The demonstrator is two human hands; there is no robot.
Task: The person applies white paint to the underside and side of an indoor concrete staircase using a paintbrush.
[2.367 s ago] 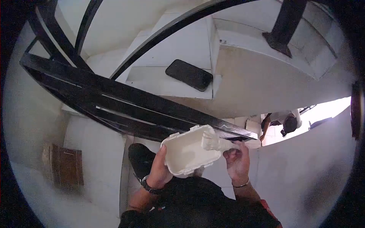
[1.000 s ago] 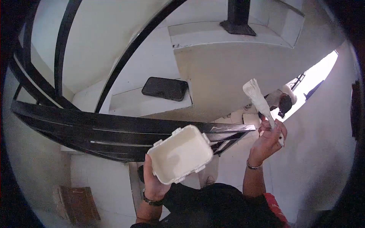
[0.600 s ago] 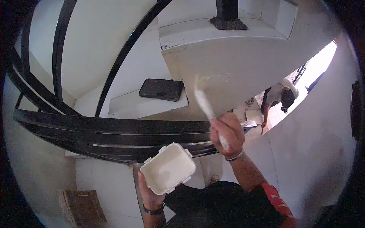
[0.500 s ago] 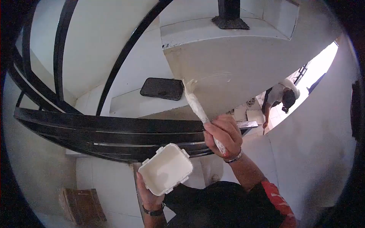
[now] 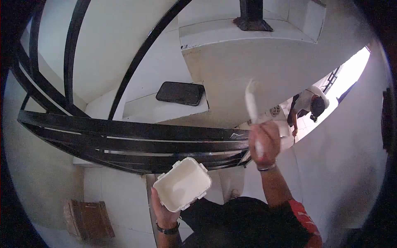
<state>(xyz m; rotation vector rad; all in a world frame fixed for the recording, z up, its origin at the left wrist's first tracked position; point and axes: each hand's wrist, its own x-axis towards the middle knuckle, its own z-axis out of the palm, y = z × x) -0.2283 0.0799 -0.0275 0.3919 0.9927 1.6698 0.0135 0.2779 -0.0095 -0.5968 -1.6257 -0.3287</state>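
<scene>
My left hand (image 5: 164, 211) grips a white plastic tub (image 5: 182, 185) from below, its open top facing me and whitish paint inside. In my right hand (image 5: 264, 142), blurred by motion, is a paintbrush (image 5: 250, 101) coated in white, its handle running through the closed fingers. The bristle end lies against or very close to the pale stair side wall (image 5: 231, 97); contact is hard to tell. Below it, the black metal railing (image 5: 136, 134) passes behind the right hand. A dark flat pad (image 5: 180, 93) rests on a white step left of the brush.
A black post (image 5: 251, 16) stands on the upper step. Beyond the railing at right, another person (image 5: 308, 103) bends down near a bright doorway (image 5: 351, 70). A brown cardboard-like box (image 5: 89, 219) sits at lower left. Black railing bars rise at upper left.
My right hand has swept the brush to the right across the wall, away from the dark pad. My left hand holds the tub almost where it was. The view has shifted slightly.
</scene>
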